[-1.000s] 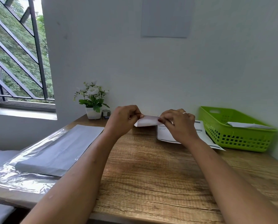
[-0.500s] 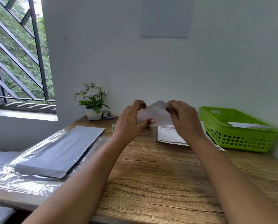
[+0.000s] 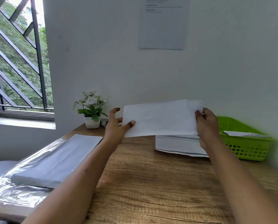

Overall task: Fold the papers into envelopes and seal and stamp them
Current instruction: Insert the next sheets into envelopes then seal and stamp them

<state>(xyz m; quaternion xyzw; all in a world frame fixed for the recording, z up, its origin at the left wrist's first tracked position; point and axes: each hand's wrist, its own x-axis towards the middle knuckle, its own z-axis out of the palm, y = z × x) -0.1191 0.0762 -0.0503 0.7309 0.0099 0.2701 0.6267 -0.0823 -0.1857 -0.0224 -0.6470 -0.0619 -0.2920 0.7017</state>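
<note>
White paper (image 3: pixel 161 118) held in the air above the far side of the counter (image 3: pixel 151 175), stretched flat between both hands as a long rectangle, broad face toward the camera. It touches no surface.

Left hand (image 3: pixel 117 126): thumb lies on the front of the lower left corner, at least one finger behind the sheet, so it pinches that corner. The remaining fingers (image 3: pixel 115 111) are spread and curl free of the edge.

Right hand (image 3: pixel 206 125): fingers close together, pinching the right edge near its upper corner; fingertips show on the front face.

On the counter directly below the held sheet lies a printed sheet (image 3: pixel 178 144), flat. Just right of it stands a green basket (image 3: pixel 248 151) with a pale paper (image 3: pixel 244 134) inside.

Left side: a grey paper stack (image 3: pixel 54 160) on clear plastic wrap (image 3: pixel 14 193).

Far corner: potted white flowers (image 3: pixel 91 110), with a small object beside the pot that is too small to tell. Notice (image 3: pixel 162 25) on the wall.
</note>
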